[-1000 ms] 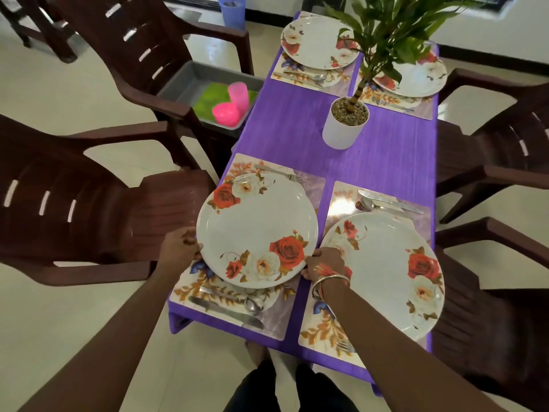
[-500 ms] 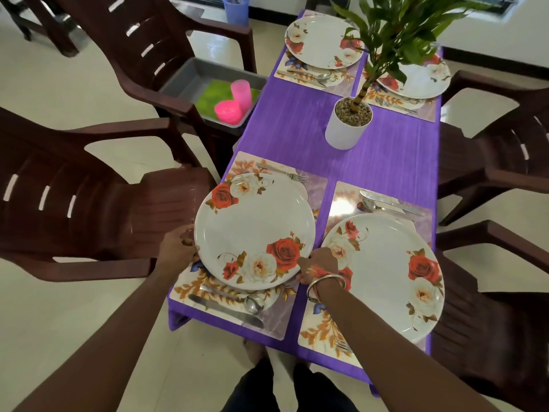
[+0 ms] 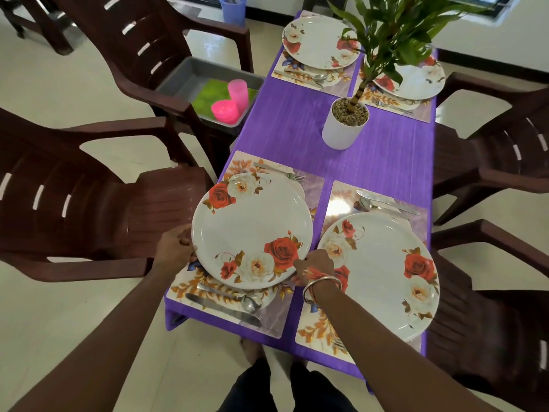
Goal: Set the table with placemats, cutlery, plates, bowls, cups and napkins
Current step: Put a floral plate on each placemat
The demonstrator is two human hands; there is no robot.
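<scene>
Two hands: both hold the same flower plate [image 3: 252,230] by its edge.
Left hand [image 3: 175,251]: fingers curled round the plate's left edge.
Right hand [image 3: 315,267]: fingers pinch the near right edge; a bangle [image 3: 322,285] is on the wrist.
Plate's place: over the near left placemat [image 3: 310,188], between a fork [image 3: 279,172] and a knife [image 3: 222,309] with a spoon [image 3: 251,302]. It may lie on the mat or just above it; that is hard to see.
Table [image 3: 297,126]: purple, with a second plate [image 3: 383,275] just beside and a white plant pot [image 3: 338,138] further off.
Room: brown chairs [image 3: 89,203] all round and a pale floor [image 3: 44,322]. A grey tray [image 3: 190,69] with pink cups [image 3: 237,93] sits on one chair.
Since a second ago: same hold, and the plate has hardly moved.
</scene>
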